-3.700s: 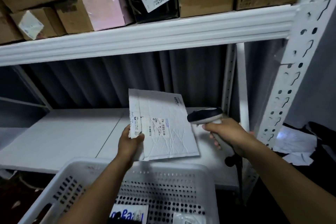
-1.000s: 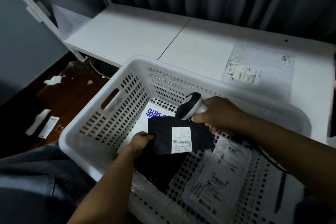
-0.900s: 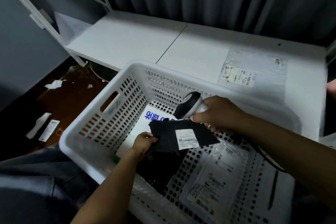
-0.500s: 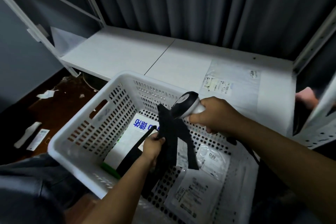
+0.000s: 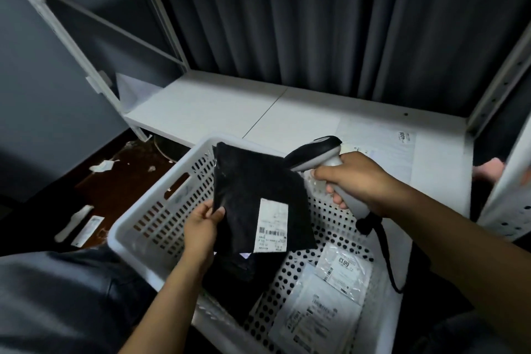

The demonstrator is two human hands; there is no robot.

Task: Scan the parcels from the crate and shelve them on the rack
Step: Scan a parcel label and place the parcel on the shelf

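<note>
Above the white crate (image 5: 155, 224), your left hand (image 5: 201, 227) pinches the black parcel (image 5: 253, 190) by its edge. Just right of it, your right hand (image 5: 356, 184) grips the scanner (image 5: 316, 149). Past your hands, a white parcel (image 5: 382, 158) lies on the rack shelf (image 5: 215, 106).

Partly masked behind black parcel (image 5: 250, 195): scanner (image 5: 316, 154) tip; on it, label (image 5: 272, 227) print seemingly too blurred to read; beneath, crate (image 5: 161, 224) floor.

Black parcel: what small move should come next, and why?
Probably tip the scanner in the right hand down onto the white label: the left hand holds the black parcel label-up above the crate, but the scanner's head sits past its upper corner.
</note>
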